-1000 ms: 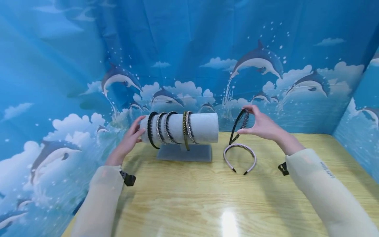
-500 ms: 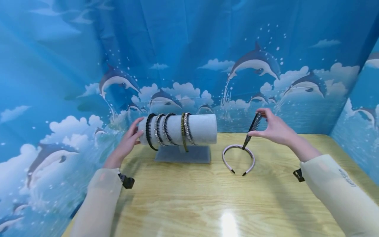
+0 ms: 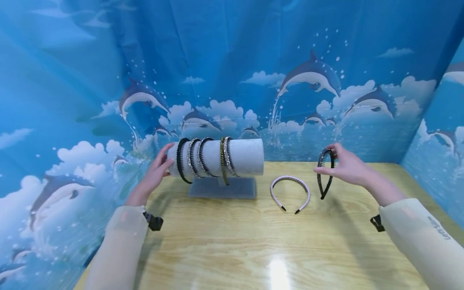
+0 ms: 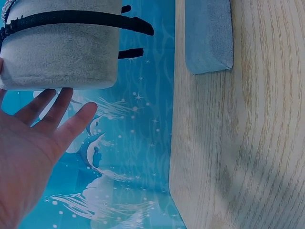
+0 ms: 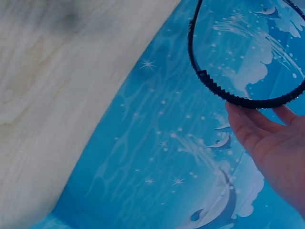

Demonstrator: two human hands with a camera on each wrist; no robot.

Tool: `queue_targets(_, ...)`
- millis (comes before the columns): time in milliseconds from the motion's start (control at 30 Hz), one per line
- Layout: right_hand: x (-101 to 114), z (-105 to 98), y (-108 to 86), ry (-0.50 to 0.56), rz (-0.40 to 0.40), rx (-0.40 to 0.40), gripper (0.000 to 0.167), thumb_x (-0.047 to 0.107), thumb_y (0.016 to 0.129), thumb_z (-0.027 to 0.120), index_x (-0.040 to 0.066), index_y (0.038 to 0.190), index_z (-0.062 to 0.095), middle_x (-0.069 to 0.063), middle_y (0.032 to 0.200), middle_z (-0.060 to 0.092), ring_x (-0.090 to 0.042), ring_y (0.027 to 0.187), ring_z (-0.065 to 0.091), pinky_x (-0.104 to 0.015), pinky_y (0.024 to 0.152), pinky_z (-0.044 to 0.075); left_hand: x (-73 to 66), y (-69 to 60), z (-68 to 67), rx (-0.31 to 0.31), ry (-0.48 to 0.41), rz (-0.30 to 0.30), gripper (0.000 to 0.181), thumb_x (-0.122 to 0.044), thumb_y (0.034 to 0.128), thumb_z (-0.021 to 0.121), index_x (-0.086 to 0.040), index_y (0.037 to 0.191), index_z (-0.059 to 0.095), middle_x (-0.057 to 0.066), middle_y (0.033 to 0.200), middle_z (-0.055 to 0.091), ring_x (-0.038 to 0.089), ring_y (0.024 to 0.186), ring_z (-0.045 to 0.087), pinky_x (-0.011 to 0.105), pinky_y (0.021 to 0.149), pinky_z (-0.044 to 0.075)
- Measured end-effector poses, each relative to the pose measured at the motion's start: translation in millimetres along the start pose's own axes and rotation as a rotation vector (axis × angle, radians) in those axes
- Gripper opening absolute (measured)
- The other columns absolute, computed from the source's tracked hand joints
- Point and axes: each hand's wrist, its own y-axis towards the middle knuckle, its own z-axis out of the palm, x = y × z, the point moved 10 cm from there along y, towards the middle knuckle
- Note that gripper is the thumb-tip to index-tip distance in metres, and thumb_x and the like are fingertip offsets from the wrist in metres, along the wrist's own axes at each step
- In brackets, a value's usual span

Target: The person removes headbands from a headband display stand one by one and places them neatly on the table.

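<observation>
A pale grey padded display roll [image 3: 248, 156] lies across its stand and carries several headbands, among them a black one [image 3: 180, 160] at its left end. My left hand [image 3: 154, 173] touches that end. In the left wrist view its fingers [image 4: 72, 128] look fairly straight, their tips against the roll's end. Over the table's right side, my right hand [image 3: 348, 165] pinches a dark toothed headband [image 3: 329, 182], whose ends point down. The right wrist view has this headband [image 5: 248, 102] looping away from the fingertips. Between roll and right hand, a pale pink headband [image 3: 274, 197] lies flat.
The roll's grey base [image 3: 222, 188] stands on the wooden table [image 3: 217, 241] towards the back. A blue dolphin-print curtain [image 3: 224, 60] hangs behind and along the sides. Glare [image 3: 278, 274] marks the front of the tabletop.
My right hand has carried the dark headband to the right, away from the pale pink one, turning it on the way. The left hand has stayed at the roll's end.
</observation>
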Motion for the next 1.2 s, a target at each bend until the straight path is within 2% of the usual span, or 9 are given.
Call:
queue_targets(200, -21, 13, -4.7, -0.024, 0.042, 0.047, 0.108, 0.065, 0.083, 0.063, -0.011, 0.145, 0.017, -0.044, 0.136, 0.032, -0.06, 0.119, 0.038, -0.068, 0.088, 0.039, 4.4, 2.7, 0.7, 0.005, 0.004, -0.011, 0.056, -0.03, 0.1064, 0.038, -0.024, 0.157, 0.015, 0.02, 0.155, 0.024, 0.041, 0.133, 0.032, 0.061, 0.098, 0.037)
queue_targets(400, -35, 28, -2.2, -0.02, 0.062, 0.062, 0.112, 0.069, 0.08, 0.063, -0.013, 0.143, 0.02, -0.045, 0.134, 0.033, -0.06, 0.117, 0.039, -0.067, 0.087, 0.041, 2.8, 2.4, -1.2, 0.004, 0.006, -0.021, 0.056, -0.031, 0.1064, 0.038, -0.025, 0.157, 0.014, 0.02, 0.155, 0.024, 0.042, 0.134, 0.031, 0.062, 0.099, 0.035)
queue_targets(567, -44, 39, -1.4, -0.008, 0.064, 0.061, 0.115, 0.071, 0.076, 0.066, -0.014, 0.142, 0.023, -0.043, 0.137, 0.032, -0.058, 0.121, 0.037, -0.068, 0.091, 0.038, 2.1, 0.5, -0.3, 0.006, 0.012, -0.025, 0.057, -0.03, 0.1063, 0.038, -0.025, 0.157, 0.014, 0.02, 0.156, 0.023, 0.042, 0.135, 0.03, 0.062, 0.1, 0.035)
queue_targets(767, -49, 45, -2.3, 0.01, -0.002, 0.059, 0.114, 0.064, 0.073, 0.074, -0.01, 0.145, 0.026, -0.037, 0.142, 0.03, -0.055, 0.127, 0.031, -0.069, 0.097, 0.032, 3.3, 1.2, 0.1, 0.003, 0.016, -0.023, 0.056, -0.031, 0.1062, 0.038, -0.025, 0.157, 0.014, 0.019, 0.155, 0.024, 0.041, 0.134, 0.031, 0.062, 0.099, 0.035)
queue_targets(1000, -54, 51, -1.4, 0.013, -0.103, 0.061, 0.102, 0.043, 0.07, 0.086, -0.006, 0.144, 0.035, -0.033, 0.142, 0.035, -0.053, 0.128, 0.032, -0.068, 0.1, 0.029, 2.3, 1.7, -0.1, 0.009, 0.016, -0.008, 0.057, -0.032, 0.1062, 0.038, -0.025, 0.157, 0.014, 0.02, 0.155, 0.023, 0.042, 0.134, 0.031, 0.063, 0.1, 0.034)
queue_targets(1200, -63, 58, 1.7, 0.053, -0.096, 0.056, 0.104, 0.044, 0.07, 0.086, -0.005, 0.146, 0.034, -0.034, 0.144, 0.031, -0.054, 0.129, 0.029, -0.07, 0.1, 0.025, 1.1, -0.4, 1.2, 0.017, 0.014, -0.016, 0.057, -0.033, 0.1062, 0.038, -0.025, 0.157, 0.013, 0.019, 0.156, 0.022, 0.042, 0.134, 0.03, 0.064, 0.1, 0.033)
